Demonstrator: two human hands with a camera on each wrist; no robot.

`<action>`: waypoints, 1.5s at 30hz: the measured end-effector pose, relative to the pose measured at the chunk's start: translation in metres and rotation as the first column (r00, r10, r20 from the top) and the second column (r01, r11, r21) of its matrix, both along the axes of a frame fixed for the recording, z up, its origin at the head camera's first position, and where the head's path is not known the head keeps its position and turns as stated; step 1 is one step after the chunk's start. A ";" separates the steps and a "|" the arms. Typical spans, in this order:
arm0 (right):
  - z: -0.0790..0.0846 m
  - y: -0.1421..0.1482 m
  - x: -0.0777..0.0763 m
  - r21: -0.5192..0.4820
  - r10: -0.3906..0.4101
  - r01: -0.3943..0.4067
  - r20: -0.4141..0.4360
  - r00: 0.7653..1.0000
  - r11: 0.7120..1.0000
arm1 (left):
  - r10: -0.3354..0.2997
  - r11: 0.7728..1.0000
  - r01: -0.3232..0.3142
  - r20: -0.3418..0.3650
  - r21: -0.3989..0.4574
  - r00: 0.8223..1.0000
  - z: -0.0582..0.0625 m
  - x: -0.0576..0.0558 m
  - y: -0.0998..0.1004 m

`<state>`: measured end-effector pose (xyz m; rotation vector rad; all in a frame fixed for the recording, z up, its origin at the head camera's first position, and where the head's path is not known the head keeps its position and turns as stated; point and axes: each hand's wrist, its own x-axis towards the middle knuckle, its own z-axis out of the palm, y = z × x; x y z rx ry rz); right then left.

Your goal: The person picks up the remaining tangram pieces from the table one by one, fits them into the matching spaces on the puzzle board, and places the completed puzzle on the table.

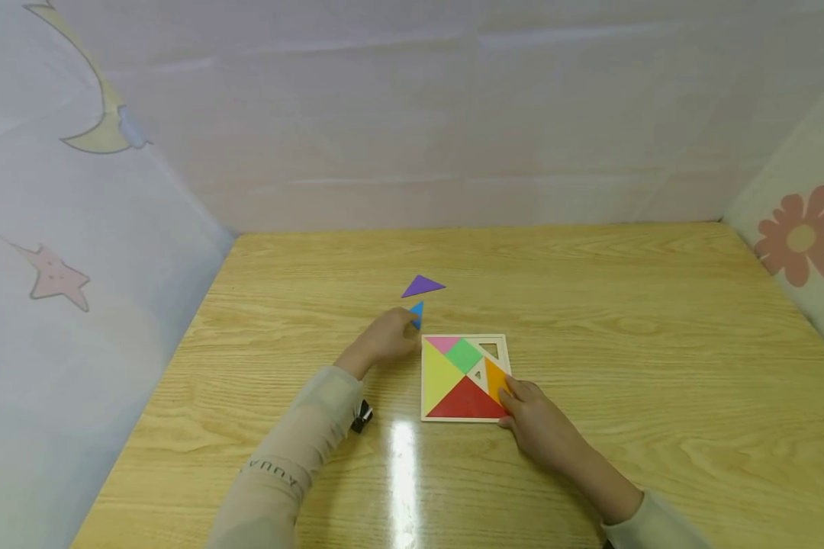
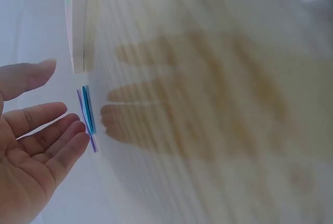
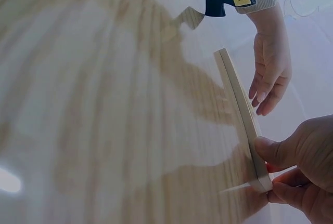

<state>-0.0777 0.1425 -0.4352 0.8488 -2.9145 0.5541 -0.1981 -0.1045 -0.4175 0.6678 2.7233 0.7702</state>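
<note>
A square wooden tangram board (image 1: 423,381) lies on the table, with yellow, red, pink, green and orange pieces inside. Two bare wood areas with cut-out holes show at its right. My right hand (image 1: 542,423) grips the lower right part of the board; in the right wrist view the thumb presses the board's edge (image 3: 237,96). Past the upper left corner, my left hand (image 1: 387,335) reaches to a blue triangle (image 1: 417,313). The left wrist view shows the thumb and fingers spread apart, fingertips close beside the blue triangle (image 2: 88,107). Beyond it lies a purple triangle (image 1: 422,286).
The wooden table (image 1: 625,320) extends on both sides of the board. Pale printed cloth (image 1: 453,137) stands along its back and sides. A black strap piece (image 1: 362,417) shows at the left sleeve (image 1: 288,457).
</note>
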 end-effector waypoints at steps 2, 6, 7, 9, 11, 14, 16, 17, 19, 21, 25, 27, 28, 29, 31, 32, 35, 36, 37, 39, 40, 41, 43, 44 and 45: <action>0.000 0.000 0.000 0.003 -0.004 0.004 0.008 1.000 1.000 | 0.021 1.000 -0.021 -0.010 0.009 1.000 -0.001 -0.003 -0.001; 0.000 0.000 0.000 0.008 -0.005 0.005 0.008 1.000 1.000 | 0.053 0.999 -0.053 -0.020 0.002 0.998 -0.002 -0.008 -0.002; 0.000 0.000 0.000 0.008 -0.003 0.003 0.006 1.000 1.000 | 0.058 0.998 -0.058 -0.021 -0.005 0.998 -0.003 -0.009 -0.002; 0.000 0.000 0.000 0.006 0.001 -0.001 0.002 1.000 1.000 | 0.067 0.998 -0.067 -0.021 -0.020 0.998 -0.003 -0.012 -0.002; 0.000 0.000 0.000 0.003 0.004 -0.004 -0.003 1.000 1.000 | 0.073 0.996 -0.073 -0.022 -0.042 0.997 -0.004 -0.014 -0.002; 0.000 0.001 0.000 0.005 0.005 -0.005 -0.004 1.000 1.000 | 0.089 0.993 -0.089 -0.012 -0.075 0.996 -0.005 -0.016 0.000; -0.001 0.000 0.000 0.009 0.006 -0.006 -0.005 1.000 1.000 | 0.097 0.990 -0.097 -0.009 -0.098 0.995 -0.004 -0.017 0.001; -0.001 0.000 0.000 0.010 0.007 -0.007 -0.007 1.000 1.000 | 0.104 0.989 -0.104 -0.007 -0.106 0.995 -0.004 -0.017 0.001; -0.001 0.000 0.000 0.013 0.006 -0.005 -0.007 1.000 1.000 | 0.112 0.987 -0.112 -0.013 -0.116 0.994 -0.003 -0.018 0.002; -0.002 0.000 0.001 0.015 0.003 -0.003 -0.008 1.000 1.000 | 0.122 0.984 -0.124 -0.025 -0.131 0.992 -0.004 -0.019 0.003; -0.002 0.000 0.001 0.011 -0.002 0.002 -0.012 1.000 1.000 | 0.131 0.977 -0.136 -0.043 -0.165 0.991 -0.005 -0.022 0.007; -0.002 0.000 0.001 0.007 -0.002 0.002 -0.019 1.000 1.000 | 0.134 0.973 -0.139 -0.039 -0.182 0.990 -0.006 -0.024 0.008; -0.002 0.000 0.001 0.005 -0.002 0.002 -0.020 1.000 1.000 | 0.132 0.972 -0.138 -0.042 -0.190 0.990 -0.006 -0.024 0.008; -0.001 0.000 0.001 0.006 -0.003 0.003 -0.021 1.000 1.000 | 0.135 0.971 -0.140 -0.039 -0.196 0.990 -0.007 -0.025 0.008; -0.001 0.000 0.001 0.008 -0.004 0.004 -0.019 1.000 1.000 | 0.144 0.966 -0.149 -0.038 -0.211 0.989 -0.008 -0.027 0.009; -0.001 0.000 0.001 0.012 -0.006 0.006 -0.016 1.000 1.000 | 0.153 0.963 -0.157 -0.035 -0.218 0.988 -0.009 -0.027 0.009; -0.001 0.000 0.001 0.021 -0.011 0.011 -0.001 1.000 1.000 | 0.175 0.959 -0.177 -0.028 -0.223 0.984 -0.009 -0.028 0.010; -0.001 0.000 0.001 0.022 -0.013 0.013 0.002 1.000 1.000 | 0.180 0.957 -0.182 -0.030 -0.225 0.983 -0.008 -0.028 0.010; -0.001 -0.001 0.001 0.024 -0.016 0.016 0.007 1.000 1.000 | 0.184 0.957 -0.186 -0.029 -0.222 0.982 -0.008 -0.028 0.011; -0.001 -0.001 0.001 0.022 -0.019 0.019 0.013 1.000 1.000 | 0.192 0.959 -0.194 -0.027 -0.208 0.981 -0.007 -0.027 0.012; 0.000 -0.001 0.001 0.021 -0.021 0.021 0.016 1.000 1.000 | 0.197 0.959 -0.198 -0.023 -0.203 0.980 -0.007 -0.027 0.012; 0.000 -0.001 0.002 0.019 -0.024 0.023 0.018 1.000 1.000 | 0.201 0.959 -0.201 -0.020 -0.200 0.979 -0.006 -0.027 0.012; 0.001 -0.001 0.002 0.018 -0.029 0.028 0.027 0.999 0.999 | 0.212 0.958 -0.211 -0.016 -0.193 0.977 -0.007 -0.027 0.013; 0.001 -0.001 0.002 0.019 -0.031 0.030 0.029 0.999 0.999 | 0.218 0.957 -0.217 -0.013 -0.193 0.976 -0.007 -0.027 0.013; 0.001 -0.001 0.002 0.019 -0.032 0.032 0.032 0.999 0.999 | 0.225 0.956 -0.223 -0.010 -0.192 0.974 -0.008 -0.027 0.014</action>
